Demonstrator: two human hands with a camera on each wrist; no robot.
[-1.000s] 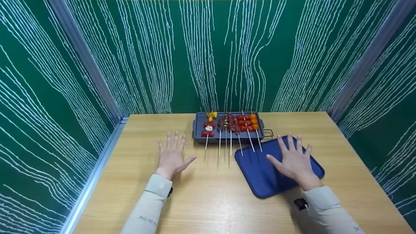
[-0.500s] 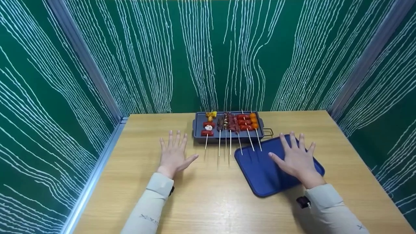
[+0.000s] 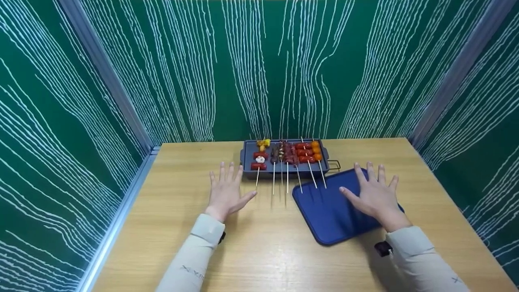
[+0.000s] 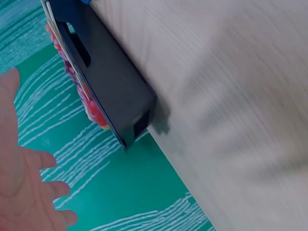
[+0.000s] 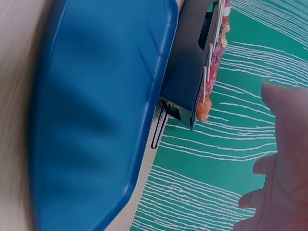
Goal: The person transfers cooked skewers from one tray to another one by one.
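Note:
My left hand [image 3: 227,194] is spread with straight fingers above the table, left of the grill, and holds nothing. Over the blue tray [image 3: 324,219] my right hand [image 3: 377,198] hovers, fingers spread and nothing in them. A dark grey tabletop grill [image 3: 248,160] stands at the back of the table. Across it lie several skewers: one with red and yellow vegetable pieces [image 3: 259,166], some with dark meat [image 3: 288,154], one with red sausage-like pieces [image 3: 306,153], and one with orange balls [image 3: 317,152]. Their sticks point toward me. Both wrist views show the grill's side apart from each hand.
A wire handle [image 3: 335,165] juts from the grill's right side, near the tray's back corner. The wooden table [image 3: 259,251] ends at a green wall [image 3: 178,81] with white wavy lines. Grey metal posts [image 3: 109,77] rise at the corners.
Both hands have drifted to the right and slightly forward, still spread. The grill, skewers and tray have stayed in place.

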